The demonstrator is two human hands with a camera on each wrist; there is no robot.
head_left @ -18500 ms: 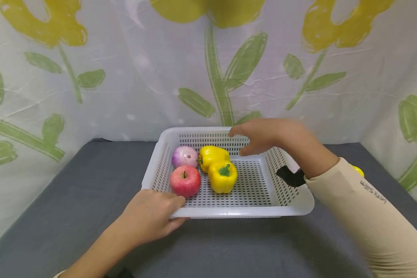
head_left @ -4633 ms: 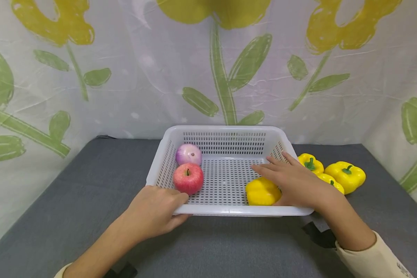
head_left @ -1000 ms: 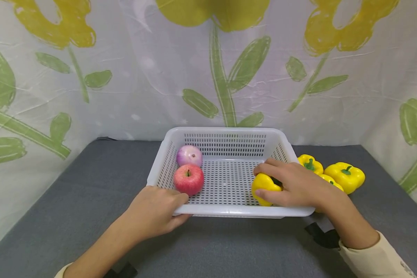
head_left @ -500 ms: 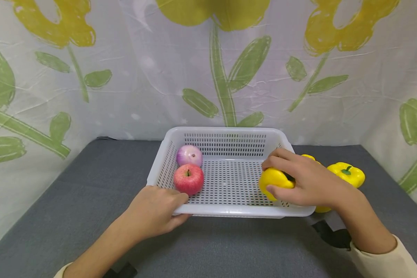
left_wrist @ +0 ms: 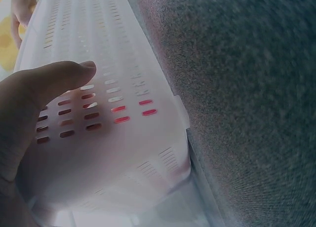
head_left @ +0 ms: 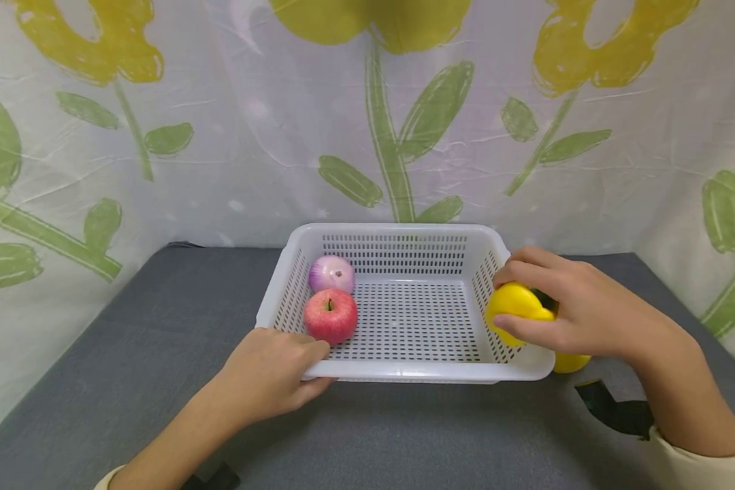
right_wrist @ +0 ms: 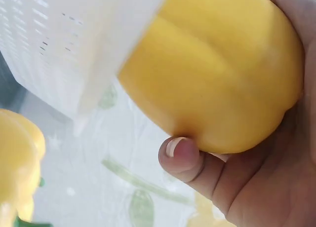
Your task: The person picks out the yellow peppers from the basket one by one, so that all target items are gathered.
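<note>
My right hand (head_left: 578,303) grips a yellow bell pepper (head_left: 510,306) at the right wall of a white perforated basket (head_left: 429,371). In the right wrist view the thumb presses the side of this pepper (right_wrist: 217,84), and the basket wall overlaps it. My left hand (head_left: 272,374) holds the basket's front left rim, thumb on the outer wall in the left wrist view. Inside, on the left, sit a red apple (head_left: 329,320) and, behind it, a purple onion (head_left: 331,273).
Outside the basket on the right, a yellow bell pepper (head_left: 571,363) shows partly under my right hand; others there are hidden in the head view. The right wrist view shows yellow peppers (right_wrist: 17,158) beside the basket. A flowered cloth (head_left: 269,150) hangs behind the grey table (head_left: 128,354).
Peppers that lay in the basket earlier now stand outside on the right. Over the last second my right hand has carried the held pepper rightward to the basket's right wall. The left hand stays put.
</note>
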